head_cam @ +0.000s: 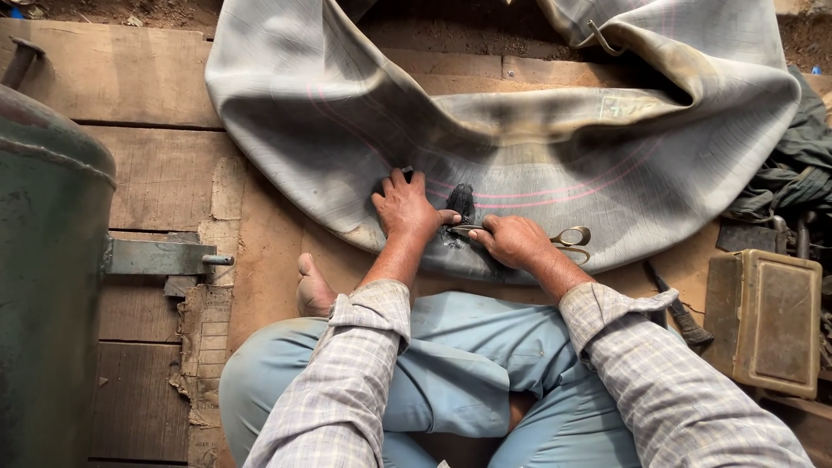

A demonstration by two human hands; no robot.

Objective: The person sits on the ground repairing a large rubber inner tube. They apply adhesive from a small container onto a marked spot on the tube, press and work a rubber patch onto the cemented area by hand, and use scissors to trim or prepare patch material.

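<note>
The work in hand looks like trimming or dressing a dark patch spot (460,204) on a large grey rubber inner tube (537,147) that lies slack on the wooden floor (165,173) just ahead of the seated person's knees. The left hand (406,208) lies flat on the tube, fingers spread and palm down, thumb reaching toward the dark spot just to its right; it grips nothing, only presses the rubber still. The right hand (513,241) is closed round a pair of scissors (555,237), handle loops sticking out on its far side, blades pointing left toward the spot between the two hands. Whether the blades are parted I cannot tell. By my judgement the next move needs small, controlled snips with the rubber kept taut. Both forearms run forward from the lap, elbows bent, wrists low. A tan metal box (764,319) sits well to the right of the right hand.
</note>
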